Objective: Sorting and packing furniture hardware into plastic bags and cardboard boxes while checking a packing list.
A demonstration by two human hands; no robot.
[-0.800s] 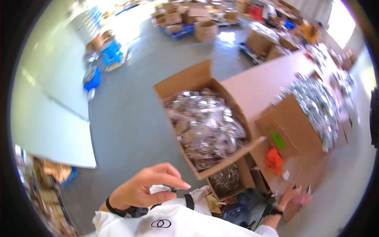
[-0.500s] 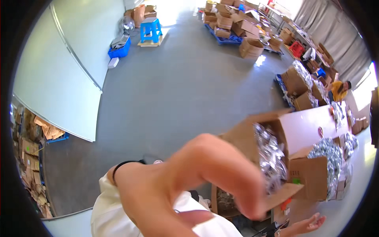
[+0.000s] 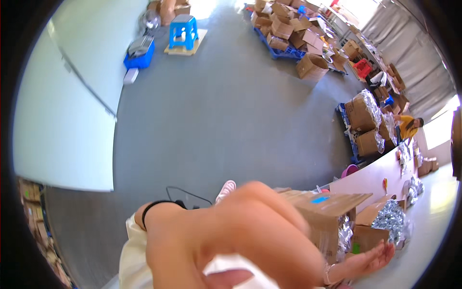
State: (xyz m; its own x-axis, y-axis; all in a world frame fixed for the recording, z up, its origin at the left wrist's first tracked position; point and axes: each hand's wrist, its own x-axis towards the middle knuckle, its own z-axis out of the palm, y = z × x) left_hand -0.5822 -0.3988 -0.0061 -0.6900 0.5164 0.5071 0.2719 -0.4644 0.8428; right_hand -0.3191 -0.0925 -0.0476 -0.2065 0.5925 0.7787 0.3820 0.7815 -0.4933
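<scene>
My left hand (image 3: pixel 250 231) is very close and blurred across the lower middle, bent at the knuckles, with a black band (image 3: pixel 159 207) round its wrist. Its fingertips are hidden, so what it touches, if anything, does not show. At the lower right my right hand (image 3: pixel 373 262), a bracelet at its wrist, is held out with loosely curved fingers apart and nothing in them. It is in front of an open cardboard box (image 3: pixel 368 236) with silver shiny material (image 3: pixel 389 221) in it. A larger cardboard box (image 3: pixel 320 219) with raised flaps and clear plastic wrap is just left of it.
A pale table (image 3: pixel 365 178) runs back at the right, bearing scissors (image 3: pixel 385 183). Beyond it are stacked boxes (image 3: pixel 363 113) on a blue pallet and a person in yellow (image 3: pixel 409 126). A blue stool (image 3: pixel 183 33) and blue bin (image 3: pixel 139 53) stand far left, beside a pale partition (image 3: pixel 72 120).
The view has shifted, and the near boxes and table now appear lower. My right hand has come a little higher in the picture. My left hand stays close, bent and blurred.
</scene>
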